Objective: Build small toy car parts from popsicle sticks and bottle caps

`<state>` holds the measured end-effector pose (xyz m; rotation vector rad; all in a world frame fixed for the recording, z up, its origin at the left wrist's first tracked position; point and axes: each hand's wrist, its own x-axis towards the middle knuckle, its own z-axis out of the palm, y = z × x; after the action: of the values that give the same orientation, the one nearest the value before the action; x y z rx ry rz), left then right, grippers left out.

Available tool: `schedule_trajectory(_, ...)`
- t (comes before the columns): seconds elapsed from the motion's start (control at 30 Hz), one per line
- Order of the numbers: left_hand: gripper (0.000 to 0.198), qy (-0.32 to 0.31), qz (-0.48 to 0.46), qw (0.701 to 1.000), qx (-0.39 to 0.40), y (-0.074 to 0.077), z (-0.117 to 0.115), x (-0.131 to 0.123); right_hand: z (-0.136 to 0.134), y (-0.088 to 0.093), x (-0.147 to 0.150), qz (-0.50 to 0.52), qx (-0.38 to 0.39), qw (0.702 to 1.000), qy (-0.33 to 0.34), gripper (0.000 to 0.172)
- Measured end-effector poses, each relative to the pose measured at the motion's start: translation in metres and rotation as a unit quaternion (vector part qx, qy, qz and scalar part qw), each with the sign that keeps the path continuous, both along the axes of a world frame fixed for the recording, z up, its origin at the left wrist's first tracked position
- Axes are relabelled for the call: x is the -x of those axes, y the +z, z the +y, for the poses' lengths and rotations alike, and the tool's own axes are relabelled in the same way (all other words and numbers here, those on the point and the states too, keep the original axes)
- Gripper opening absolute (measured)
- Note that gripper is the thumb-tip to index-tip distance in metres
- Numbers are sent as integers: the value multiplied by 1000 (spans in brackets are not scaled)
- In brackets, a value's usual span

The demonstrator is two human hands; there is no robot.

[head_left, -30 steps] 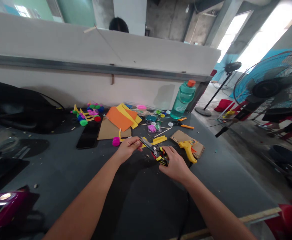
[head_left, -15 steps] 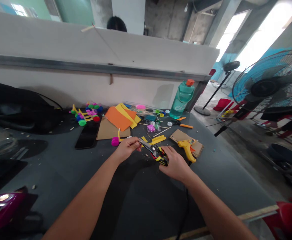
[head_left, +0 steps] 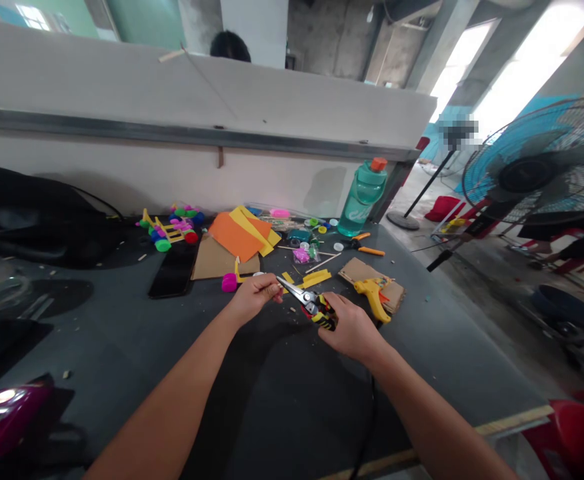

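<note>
My right hand (head_left: pixel 351 327) is wrapped around the yellow, black and red handles of a pair of shears (head_left: pixel 306 297), whose metal blades point up and left. At the blade tips, my left hand (head_left: pixel 252 300) is closed in a pinch; whatever sits between its fingers is too small and hidden to name. Yellow strips (head_left: pixel 316 278) lie just beyond the blades. Behind the left hand is a magenta wheel-like piece (head_left: pixel 229 283) joined to a yellow stick part. A yellow glue gun (head_left: pixel 372 293) rests on cardboard (head_left: pixel 356 270) beside my right hand.
A teal bottle (head_left: pixel 363 200) stands at the back, near orange-handled pliers (head_left: pixel 369 251). Orange paper (head_left: pixel 235 237), a phone (head_left: pixel 172 270) and colourful stick models (head_left: pixel 172 230) lie left of it. A fan (head_left: pixel 527 175) stands right, beyond the table edge. Someone's hair shows over the partition.
The shears have turned slightly in my right hand, so the blades look brighter and flatter to view. Both hands stay in nearly the same place.
</note>
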<state>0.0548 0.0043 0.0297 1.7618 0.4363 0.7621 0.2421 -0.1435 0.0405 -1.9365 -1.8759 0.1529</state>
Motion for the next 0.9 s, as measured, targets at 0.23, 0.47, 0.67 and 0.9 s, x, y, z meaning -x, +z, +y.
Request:
schedule_trajectory(0.23, 34, -9, -13, 1000, 23, -2, 1, 1, 1, -1, 1, -37, -14, 999, 0, 55)
schedule_trajectory(0.47, 33, -17, 0, 1000, 21, 0, 3, 2, 1, 3, 2, -41, 5, 999, 4, 55)
schedule_trajectory(0.67, 27, -16, 16, 1000, 19, 0, 4, 4, 0, 5, 3, -26, 24, 999, 7, 53)
schedule_trajectory(0.9, 30, -17, 12, 999, 31, -5, 4, 3, -2, 5, 2, -47, 39, 998, -7, 48)
